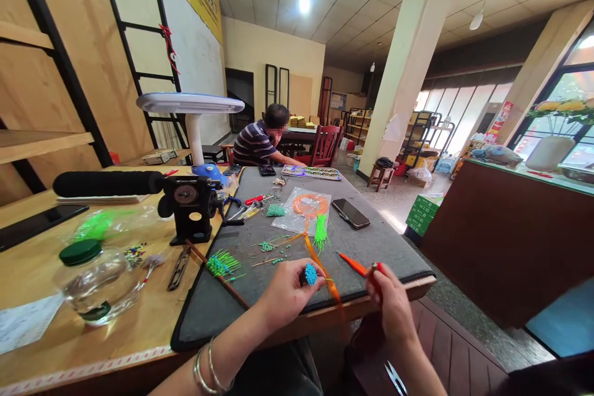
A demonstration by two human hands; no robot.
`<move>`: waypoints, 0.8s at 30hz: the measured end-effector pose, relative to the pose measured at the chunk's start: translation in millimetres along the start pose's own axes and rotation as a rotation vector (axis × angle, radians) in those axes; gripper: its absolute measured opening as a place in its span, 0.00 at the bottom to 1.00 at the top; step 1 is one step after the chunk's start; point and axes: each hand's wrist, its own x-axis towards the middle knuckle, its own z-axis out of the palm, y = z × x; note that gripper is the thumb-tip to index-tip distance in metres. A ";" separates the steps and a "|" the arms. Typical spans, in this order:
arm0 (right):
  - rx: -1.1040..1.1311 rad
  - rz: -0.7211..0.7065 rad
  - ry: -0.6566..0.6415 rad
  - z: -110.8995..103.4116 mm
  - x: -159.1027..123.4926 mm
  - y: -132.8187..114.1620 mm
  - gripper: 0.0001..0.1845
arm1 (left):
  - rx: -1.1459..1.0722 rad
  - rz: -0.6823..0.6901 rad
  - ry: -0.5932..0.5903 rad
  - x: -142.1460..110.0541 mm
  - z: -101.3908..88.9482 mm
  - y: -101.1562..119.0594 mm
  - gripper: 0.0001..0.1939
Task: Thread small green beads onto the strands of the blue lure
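Note:
My left hand (285, 292) pinches a small teal-blue beaded cluster (310, 274) at the front edge of a grey work mat (223, 303). My right hand (392, 308) grips a small orange-red item (375, 272), too small to identify. Between my hands lies an orange-handled tool (352, 263), its tip pointing toward my right hand. Orange strands (325, 275) hang over the mat's edge by my left hand. A green beaded bundle on wire (223, 264) lies left of my hands, and loose green beads (266, 246) are scattered beyond them.
A black bench clamp (190, 207) and a glass jar with a green lid (95, 281) stand left of the mat. On the mat lie a bagged orange coil (309, 210) and a phone (351, 213). Farther off, a seated person (254, 142) works at the table's far end.

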 end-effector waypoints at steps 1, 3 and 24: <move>0.115 0.110 -0.063 10.5 -13.9 -1.9 0.22 | 0.021 0.021 -0.004 0.7 0.5 1.4 0.08; 0.268 0.262 -0.104 31.4 -33.3 -6.0 0.28 | 0.076 0.064 -0.005 1.6 1.4 4.9 0.07; 0.358 0.301 -0.018 67.3 -22.7 -9.3 0.21 | 0.137 0.072 -0.003 18.5 10.4 5.8 0.08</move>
